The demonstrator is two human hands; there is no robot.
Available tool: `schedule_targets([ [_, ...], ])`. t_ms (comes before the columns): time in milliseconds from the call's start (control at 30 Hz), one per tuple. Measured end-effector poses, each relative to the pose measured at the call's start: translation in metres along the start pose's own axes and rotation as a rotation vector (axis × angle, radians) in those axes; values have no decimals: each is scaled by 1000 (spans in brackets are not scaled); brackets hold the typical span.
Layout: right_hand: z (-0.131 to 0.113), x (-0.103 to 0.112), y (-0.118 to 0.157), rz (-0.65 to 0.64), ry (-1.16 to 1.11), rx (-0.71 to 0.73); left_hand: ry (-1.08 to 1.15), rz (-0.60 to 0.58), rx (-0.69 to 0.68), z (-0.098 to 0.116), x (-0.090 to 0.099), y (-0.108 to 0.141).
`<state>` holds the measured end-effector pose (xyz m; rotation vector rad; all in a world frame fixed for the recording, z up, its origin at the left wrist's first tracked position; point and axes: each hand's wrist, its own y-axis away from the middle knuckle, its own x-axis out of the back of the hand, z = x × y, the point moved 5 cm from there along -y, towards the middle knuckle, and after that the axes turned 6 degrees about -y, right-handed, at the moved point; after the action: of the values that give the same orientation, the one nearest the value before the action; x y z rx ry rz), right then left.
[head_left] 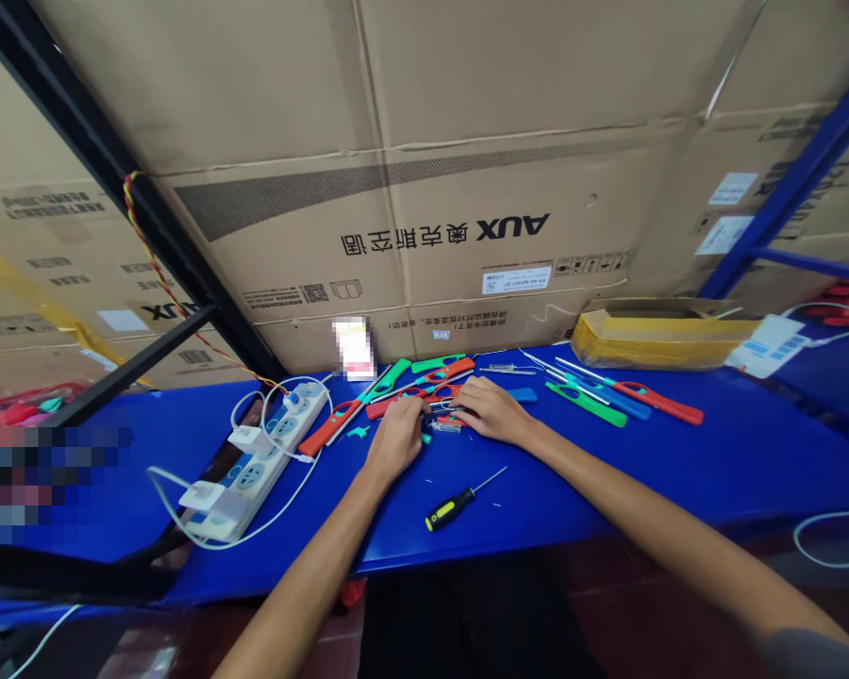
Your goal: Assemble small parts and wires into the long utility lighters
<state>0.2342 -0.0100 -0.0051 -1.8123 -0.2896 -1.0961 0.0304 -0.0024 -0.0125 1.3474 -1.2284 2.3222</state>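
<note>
My left hand (pixel 398 436) is closed, fingertips pinched at the edge of a pile of lighter parts. Facing it, my right hand (pixel 495 410) has its fingers bent and pressed together over the same pile. Small metal and dark pieces show between the two hands, but the fingers hide what each one grips. Just beyond lie red and green long-necked lighter casings (pixel 447 372). A clear lighter insert (pixel 447 427) rests below my fingertips. Nearer to me is a black and yellow screwdriver (pixel 451 509), its tip pointing away to the right.
More long lighters, including a red one (pixel 661 403) and a green one (pixel 586 404), lie to the right. A yellow-taped carton (pixel 655 338) stands behind them. At left is a white power strip (pixel 269 462) with plugs and looping cables. Tall cardboard boxes (pixel 439 189) back the blue table (pixel 573 509).
</note>
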Motion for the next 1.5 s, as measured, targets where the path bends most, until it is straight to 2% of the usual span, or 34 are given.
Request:
schedule_targets([
  [500, 1, 0, 1, 29, -150, -135, 67, -1, 38, -6, -5, 3],
  [867, 8, 3, 2, 74, -151, -139, 87, 86, 72, -10, 3, 2],
  [1167, 12, 3, 3, 80, -119, -137, 80, 83, 85, -11, 4, 2],
  [1367, 14, 9, 3, 106, -123, -133, 68, 108, 126, -12, 10, 3],
  [1500, 19, 13, 3, 124, -136, -155, 85, 112, 106, -9, 13, 2],
])
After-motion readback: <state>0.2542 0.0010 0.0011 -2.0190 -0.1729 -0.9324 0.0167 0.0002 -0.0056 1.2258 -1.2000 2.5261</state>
